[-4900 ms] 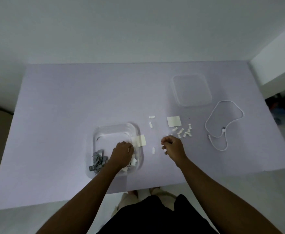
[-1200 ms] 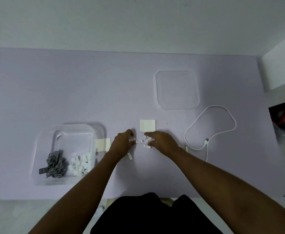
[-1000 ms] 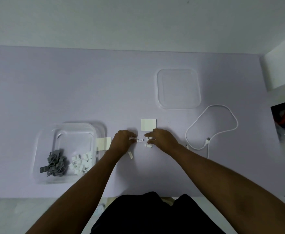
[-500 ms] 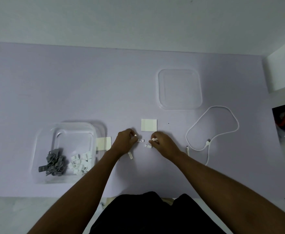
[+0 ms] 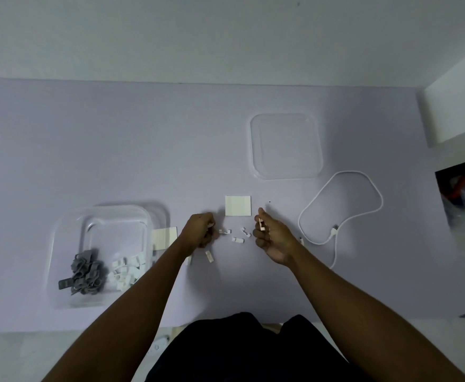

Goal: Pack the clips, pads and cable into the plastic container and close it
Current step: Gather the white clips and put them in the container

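The clear plastic container (image 5: 60, 238) stands at the left with grey clips (image 5: 85, 272) and white clips (image 5: 126, 271) inside. Several loose white clips (image 5: 238, 239) lie on the table between my hands. My left hand (image 5: 199, 232) is curled shut over small white clips just left of them. My right hand (image 5: 270, 235) is lifted a little and pinches a white clip (image 5: 261, 221) between thumb and fingers. One pale pad (image 5: 237, 205) lies behind the clips, another pad (image 5: 164, 235) leans by the container. The white cable (image 5: 341, 213) loops at the right.
The clear lid (image 5: 286, 146) lies flat at the back right of the lilac table (image 5: 115, 150). A white wall corner (image 5: 457, 117) juts in at the far right. The table's near edge runs just in front of my body.
My right hand has picked a white clip off the table and risen with it, moving slightly right. My left hand stays curled by the loose clips.
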A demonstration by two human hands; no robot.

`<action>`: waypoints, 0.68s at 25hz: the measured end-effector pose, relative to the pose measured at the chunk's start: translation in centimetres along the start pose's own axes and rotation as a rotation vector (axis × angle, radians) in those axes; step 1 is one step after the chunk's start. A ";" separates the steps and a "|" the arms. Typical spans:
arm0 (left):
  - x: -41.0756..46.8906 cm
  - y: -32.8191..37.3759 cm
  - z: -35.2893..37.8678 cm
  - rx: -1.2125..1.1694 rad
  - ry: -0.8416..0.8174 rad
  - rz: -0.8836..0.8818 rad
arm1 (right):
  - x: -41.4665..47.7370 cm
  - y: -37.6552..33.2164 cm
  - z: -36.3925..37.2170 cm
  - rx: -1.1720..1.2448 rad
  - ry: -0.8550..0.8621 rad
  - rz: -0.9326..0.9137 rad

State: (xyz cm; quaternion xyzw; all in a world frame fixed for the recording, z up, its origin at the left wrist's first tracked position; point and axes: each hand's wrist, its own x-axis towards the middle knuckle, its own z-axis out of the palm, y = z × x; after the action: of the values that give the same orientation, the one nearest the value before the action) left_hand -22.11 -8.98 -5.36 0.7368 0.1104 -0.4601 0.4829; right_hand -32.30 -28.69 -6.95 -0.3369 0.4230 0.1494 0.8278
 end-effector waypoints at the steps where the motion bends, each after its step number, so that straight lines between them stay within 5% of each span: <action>1: -0.1 0.1 0.0 -0.033 -0.025 -0.013 | -0.3 -0.1 -0.3 0.084 -0.039 0.028; 5: 0.1 0.3 0.3 -0.026 -0.069 -0.047 | -1.4 -0.1 -0.4 0.196 -0.086 0.012; 8: 0.6 0.0 0.7 0.278 0.013 0.147 | -1.2 0.3 -0.6 0.112 0.054 -0.026; 12: 0.5 -0.8 0.9 0.741 0.017 0.417 | -0.1 1.7 -1.1 -0.551 0.369 -0.301; 17: 0.6 -2.0 1.4 0.842 0.070 0.502 | 1.1 3.7 -1.1 -1.084 0.267 -0.611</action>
State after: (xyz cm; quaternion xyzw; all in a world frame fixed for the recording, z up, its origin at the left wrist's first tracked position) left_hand -23.79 -9.32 -7.20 0.8869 -0.2500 -0.3092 0.2352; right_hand -34.24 -26.77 -9.88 -0.8293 0.2718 0.0561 0.4850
